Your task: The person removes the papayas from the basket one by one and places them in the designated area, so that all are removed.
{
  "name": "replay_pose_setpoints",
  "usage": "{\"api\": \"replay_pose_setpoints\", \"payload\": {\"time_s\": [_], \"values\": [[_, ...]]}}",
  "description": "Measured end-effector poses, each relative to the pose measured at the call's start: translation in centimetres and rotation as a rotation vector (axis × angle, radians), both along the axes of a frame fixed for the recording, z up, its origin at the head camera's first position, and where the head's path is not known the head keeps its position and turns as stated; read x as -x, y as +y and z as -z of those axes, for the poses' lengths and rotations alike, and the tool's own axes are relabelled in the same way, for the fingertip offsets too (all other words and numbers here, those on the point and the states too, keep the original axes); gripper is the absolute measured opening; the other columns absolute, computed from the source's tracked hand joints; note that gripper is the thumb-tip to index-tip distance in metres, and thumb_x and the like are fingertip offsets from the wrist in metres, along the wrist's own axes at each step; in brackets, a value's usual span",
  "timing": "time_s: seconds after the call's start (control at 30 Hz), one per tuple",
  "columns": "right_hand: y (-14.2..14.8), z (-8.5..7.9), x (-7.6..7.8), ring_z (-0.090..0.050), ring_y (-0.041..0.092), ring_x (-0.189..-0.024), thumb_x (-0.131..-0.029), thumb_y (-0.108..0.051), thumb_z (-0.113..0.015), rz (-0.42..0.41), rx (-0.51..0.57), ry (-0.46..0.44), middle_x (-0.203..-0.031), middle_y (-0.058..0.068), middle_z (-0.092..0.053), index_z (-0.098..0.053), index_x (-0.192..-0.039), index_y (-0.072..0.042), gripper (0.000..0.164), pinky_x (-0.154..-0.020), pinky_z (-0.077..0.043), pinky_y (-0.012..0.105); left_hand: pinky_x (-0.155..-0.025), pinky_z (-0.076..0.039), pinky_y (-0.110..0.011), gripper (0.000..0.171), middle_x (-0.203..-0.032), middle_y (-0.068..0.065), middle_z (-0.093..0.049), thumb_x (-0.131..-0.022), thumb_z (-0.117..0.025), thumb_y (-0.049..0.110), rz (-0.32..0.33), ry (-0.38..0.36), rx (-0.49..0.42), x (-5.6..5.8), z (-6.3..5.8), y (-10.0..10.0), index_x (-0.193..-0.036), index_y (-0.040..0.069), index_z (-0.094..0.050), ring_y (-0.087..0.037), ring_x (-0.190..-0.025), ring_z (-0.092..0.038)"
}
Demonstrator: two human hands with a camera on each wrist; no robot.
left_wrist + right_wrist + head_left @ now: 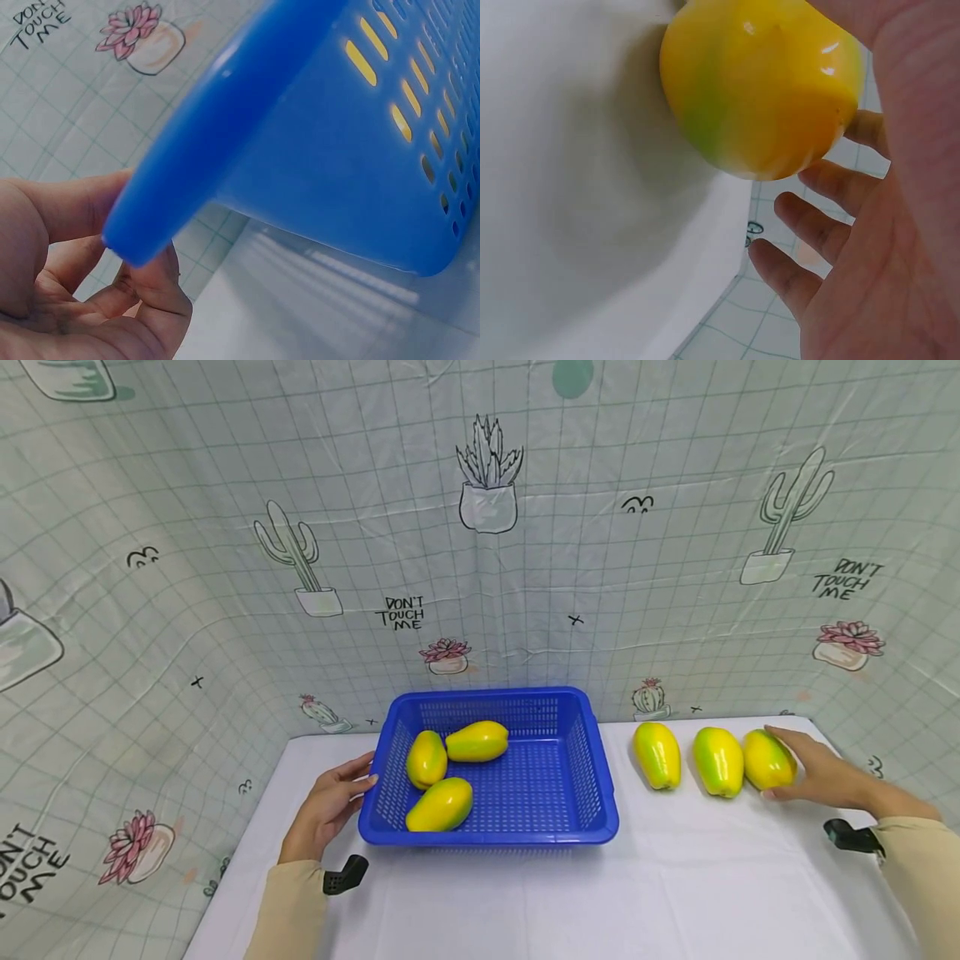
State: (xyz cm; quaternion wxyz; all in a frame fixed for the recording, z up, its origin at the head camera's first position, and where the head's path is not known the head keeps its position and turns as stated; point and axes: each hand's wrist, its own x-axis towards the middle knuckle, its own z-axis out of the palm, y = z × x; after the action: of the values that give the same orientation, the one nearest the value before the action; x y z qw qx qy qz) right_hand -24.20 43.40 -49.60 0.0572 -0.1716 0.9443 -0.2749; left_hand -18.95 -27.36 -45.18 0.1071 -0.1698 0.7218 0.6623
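Note:
My left hand pinches the left rim of a blue plastic basket, thumb above and fingers below the lip in the left wrist view. Inside the basket, toward its left, lie three yellow-green papayas: one at the back, one at the left and one in front. At the far right my right hand grips a papaya, thumb on its near side and fingers at its far side. The right wrist view shows that papaya large, two fingertips against it and the other fingers spread away.
Two more papayas stand in line to the right of the basket, one nearer it and one beside the gripped papaya. A white cloth covers the table. Behind and at the sides hangs a grid-patterned curtain with cactus drawings.

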Motion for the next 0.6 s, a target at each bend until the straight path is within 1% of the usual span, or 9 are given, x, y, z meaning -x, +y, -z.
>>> {"api": "replay_pose_setpoints", "payload": {"time_s": [0.13, 0.17, 0.4, 0.6], "values": [[-0.1, -0.3, 0.2, -0.032, 0.068, -0.131, -0.074, -0.014, -0.093, -0.023, -0.007, 0.083, -0.147, 0.049, -0.034, -0.029, -0.151, 0.021, 0.106, -0.104, -0.024, 0.086, -0.083, -0.052, -0.016, 0.058, -0.161, -0.025, -0.04, -0.106, -0.061, 0.004, 0.001, -0.001, 0.003, 0.1, 0.0, 0.0, -0.161, 0.005, -0.043, -0.016, -0.108, -0.059], [-0.2, -0.5, 0.3, -0.032, 0.068, -0.131, -0.074, -0.014, -0.093, -0.026, -0.014, 0.091, -0.147, 0.049, -0.034, -0.029, -0.151, 0.021, 0.107, -0.104, -0.024, 0.086, -0.083, -0.052, -0.016, 0.058, -0.161, -0.025, -0.04, -0.106, -0.061, 0.004, 0.0, -0.001, 0.004, 0.1, 0.0, 0.0, -0.161, 0.005, -0.043, -0.017, -0.108, -0.059], [-1.8, -3.0, 0.6, -0.03, 0.068, -0.133, -0.075, -0.021, -0.095, -0.024, -0.094, 0.092, -0.149, 0.047, -0.033, -0.028, -0.153, 0.017, 0.109, -0.103, -0.026, 0.086, -0.082, -0.052, -0.015, 0.058, -0.162, -0.024, -0.04, -0.106, -0.061, 0.003, -0.006, -0.006, 0.005, 0.0, -0.2, 0.1, -0.161, 0.005, -0.042, -0.017, -0.11, -0.059], [-4.4, -5.2, 0.8, -0.036, 0.067, -0.13, -0.072, -0.019, -0.097, -0.089, -0.119, 0.212, -0.149, 0.045, -0.036, -0.033, -0.153, 0.013, 0.107, -0.098, -0.033, 0.085, -0.082, -0.052, -0.016, 0.059, -0.162, -0.025, -0.039, -0.106, -0.061, 0.003, -0.003, 0.0, 0.003, 0.0, -0.1, 0.0, -0.161, 0.004, -0.042, -0.016, -0.107, -0.059]]}}
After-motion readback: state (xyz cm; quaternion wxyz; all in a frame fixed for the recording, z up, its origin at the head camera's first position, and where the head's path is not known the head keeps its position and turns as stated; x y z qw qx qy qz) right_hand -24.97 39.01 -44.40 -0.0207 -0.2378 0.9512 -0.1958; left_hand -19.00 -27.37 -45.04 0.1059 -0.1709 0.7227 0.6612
